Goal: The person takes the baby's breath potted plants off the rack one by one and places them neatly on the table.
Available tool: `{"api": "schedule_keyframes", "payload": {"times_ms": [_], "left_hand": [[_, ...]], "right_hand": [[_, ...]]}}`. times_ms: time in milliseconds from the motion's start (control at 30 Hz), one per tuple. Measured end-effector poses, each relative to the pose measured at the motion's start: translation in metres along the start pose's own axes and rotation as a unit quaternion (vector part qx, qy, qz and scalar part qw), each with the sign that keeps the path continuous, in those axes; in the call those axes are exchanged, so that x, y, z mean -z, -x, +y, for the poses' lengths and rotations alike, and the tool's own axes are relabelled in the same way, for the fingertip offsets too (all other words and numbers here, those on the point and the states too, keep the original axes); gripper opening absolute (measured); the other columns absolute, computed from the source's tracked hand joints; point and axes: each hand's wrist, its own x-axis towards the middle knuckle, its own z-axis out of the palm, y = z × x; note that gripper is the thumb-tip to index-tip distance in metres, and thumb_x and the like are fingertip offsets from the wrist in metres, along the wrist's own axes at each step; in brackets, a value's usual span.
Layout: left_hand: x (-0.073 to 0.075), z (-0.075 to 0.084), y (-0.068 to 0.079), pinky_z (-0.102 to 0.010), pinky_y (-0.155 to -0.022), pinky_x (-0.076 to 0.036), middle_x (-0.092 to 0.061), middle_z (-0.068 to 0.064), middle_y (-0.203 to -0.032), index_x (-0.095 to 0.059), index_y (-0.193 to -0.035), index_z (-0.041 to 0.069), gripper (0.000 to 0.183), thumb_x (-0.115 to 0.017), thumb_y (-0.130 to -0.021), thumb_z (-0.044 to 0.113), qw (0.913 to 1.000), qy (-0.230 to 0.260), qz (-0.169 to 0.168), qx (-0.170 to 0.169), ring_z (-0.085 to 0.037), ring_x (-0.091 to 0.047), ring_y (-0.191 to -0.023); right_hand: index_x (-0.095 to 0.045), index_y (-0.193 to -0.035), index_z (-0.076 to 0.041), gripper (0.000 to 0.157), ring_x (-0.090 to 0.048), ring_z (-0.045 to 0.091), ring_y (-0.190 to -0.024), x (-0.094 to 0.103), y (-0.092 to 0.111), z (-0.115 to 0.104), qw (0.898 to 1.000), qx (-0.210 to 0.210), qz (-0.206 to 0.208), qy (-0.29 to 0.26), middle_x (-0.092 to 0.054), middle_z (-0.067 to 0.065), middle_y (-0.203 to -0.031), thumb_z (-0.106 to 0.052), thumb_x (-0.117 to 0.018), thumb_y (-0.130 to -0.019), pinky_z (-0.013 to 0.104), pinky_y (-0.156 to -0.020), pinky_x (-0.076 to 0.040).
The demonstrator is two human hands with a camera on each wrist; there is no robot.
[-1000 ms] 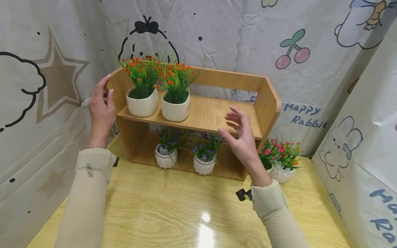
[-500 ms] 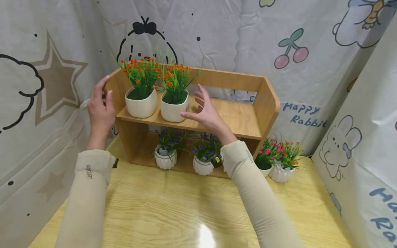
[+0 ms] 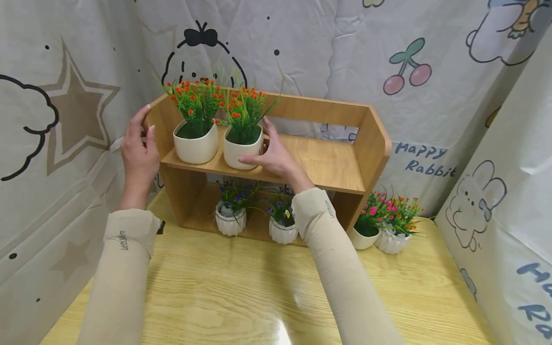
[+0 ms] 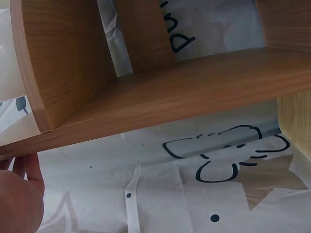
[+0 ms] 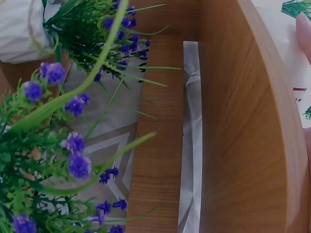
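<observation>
My right hand (image 3: 278,155) holds the right-hand white pot (image 3: 234,147) of orange-flowered greenery on the shelf's upper board. The thumb lies across the pot's front and the other fingers reach round its right side, partly hidden. A matching orange-flowered pot (image 3: 196,147) stands just to its left. My left hand (image 3: 140,155) rests against the outer left side of the wooden shelf (image 3: 323,163), fingers near its front edge. In the left wrist view, the fingers of that hand (image 4: 19,204) lie outside the side panel.
Two ribbed white pots, one left (image 3: 230,224) and one right (image 3: 282,233), hold purple flowers (image 5: 77,165) on the lower level. Beside the shelf stand a pink-flowered pot (image 3: 364,238) and an orange-flowered ribbed pot (image 3: 393,243). Printed cloth (image 3: 302,48) hangs behind.
My right hand has moved left from above the shelf's right half to the second orange-flowered pot and taken hold of it. My left hand stays at the side panel.
</observation>
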Motion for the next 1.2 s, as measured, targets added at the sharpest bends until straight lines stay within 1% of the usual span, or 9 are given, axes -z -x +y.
{"api": "schedule_keyframes", "payload": {"times_ms": [67,167,300,433,633,900,1000,1133,1200], "left_hand": [[-0.001,0.001,0.000,-0.042,-0.099,-0.048,-0.058,-0.011,-0.149,-0.052,-0.151,0.026,0.042,-0.050,-0.110,0.023,1.0000,0.005,0.004,0.000,-0.033,-0.058,-0.118],[-0.002,0.002,0.000,-0.042,-0.098,-0.048,-0.059,-0.010,-0.148,-0.054,-0.150,0.024,0.041,-0.051,-0.109,0.021,0.9999,0.012,0.010,-0.002,-0.033,-0.059,-0.118],[-0.003,-0.002,0.000,-0.035,-0.096,-0.046,-0.059,-0.011,-0.148,-0.053,-0.151,0.023,0.042,-0.050,-0.109,0.023,0.9997,0.006,0.017,-0.018,-0.034,-0.059,-0.114],[-0.002,-0.004,-0.001,-0.036,-0.094,-0.045,-0.059,-0.012,-0.147,-0.053,-0.152,0.021,0.042,-0.049,-0.110,0.023,0.9994,0.004,0.024,-0.025,-0.034,-0.057,-0.110],[-0.002,0.002,-0.002,-0.028,-0.096,-0.044,-0.059,-0.008,-0.148,-0.052,-0.152,0.026,0.042,-0.048,-0.110,0.025,0.9998,0.007,0.019,-0.006,-0.030,-0.057,-0.114],[-0.002,0.003,0.000,-0.022,-0.093,-0.041,-0.060,-0.008,-0.145,-0.053,-0.151,0.026,0.041,-0.049,-0.110,0.024,0.9998,0.012,0.018,-0.001,-0.028,-0.057,-0.110],[-0.003,0.002,0.000,-0.026,-0.095,-0.042,-0.060,-0.008,-0.146,-0.053,-0.151,0.027,0.041,-0.049,-0.110,0.024,0.9997,0.014,0.019,0.003,-0.027,-0.056,-0.110],[-0.003,0.001,-0.001,-0.042,-0.106,-0.045,-0.058,-0.007,-0.149,-0.053,-0.151,0.026,0.042,-0.050,-0.109,0.024,0.9996,0.024,0.018,0.003,-0.030,-0.056,-0.120],[-0.004,0.000,-0.001,-0.048,-0.107,-0.045,-0.058,-0.007,-0.149,-0.053,-0.151,0.026,0.041,-0.050,-0.109,0.023,0.9995,0.025,0.019,0.005,-0.031,-0.056,-0.121]], "right_hand": [[-0.002,-0.168,-0.020,0.126,-0.035,0.031,-0.152,0.001,0.001,0.000,1.000,0.003,0.000,0.007,-0.022,0.009,-0.170,-0.019,-0.091,-0.079,0.041,-0.119,-0.039],[-0.006,-0.168,-0.019,0.122,-0.038,0.030,-0.149,0.003,0.003,0.000,1.000,0.005,0.002,0.014,-0.026,0.008,-0.168,-0.023,-0.090,-0.080,0.042,-0.117,-0.041],[-0.013,-0.167,-0.018,0.116,-0.040,0.030,-0.147,0.005,0.004,0.001,1.000,0.004,0.012,0.012,-0.029,0.008,-0.165,-0.025,-0.090,-0.080,0.043,-0.116,-0.041],[-0.017,-0.166,-0.018,0.113,-0.040,0.030,-0.147,0.006,0.005,0.000,1.000,0.001,0.018,0.011,-0.030,0.007,-0.165,-0.026,-0.090,-0.080,0.043,-0.116,-0.042],[-0.019,-0.166,-0.018,0.112,-0.040,0.030,-0.147,0.007,0.007,0.000,1.000,0.005,0.026,0.014,-0.032,0.007,-0.163,-0.026,-0.090,-0.080,0.044,-0.116,-0.042],[-0.019,-0.166,-0.017,0.113,-0.041,0.030,-0.146,0.006,0.010,0.001,0.999,0.009,0.036,0.023,-0.033,0.008,-0.163,-0.027,-0.091,-0.079,0.042,-0.115,-0.042],[-0.020,-0.166,-0.017,0.113,-0.041,0.029,-0.146,0.006,0.012,0.000,0.999,0.013,0.041,0.030,-0.034,0.007,-0.163,-0.028,-0.091,-0.079,0.042,-0.115,-0.042],[-0.020,-0.166,-0.018,0.114,-0.041,0.028,-0.146,0.005,0.015,-0.001,0.998,0.019,0.049,0.034,-0.034,0.006,-0.163,-0.029,-0.092,-0.078,0.042,-0.115,-0.042],[-0.020,-0.166,-0.018,0.115,-0.042,0.027,-0.146,0.005,0.018,-0.002,0.998,0.026,0.051,0.031,-0.034,0.006,-0.163,-0.028,-0.093,-0.078,0.041,-0.114,-0.043]]}}
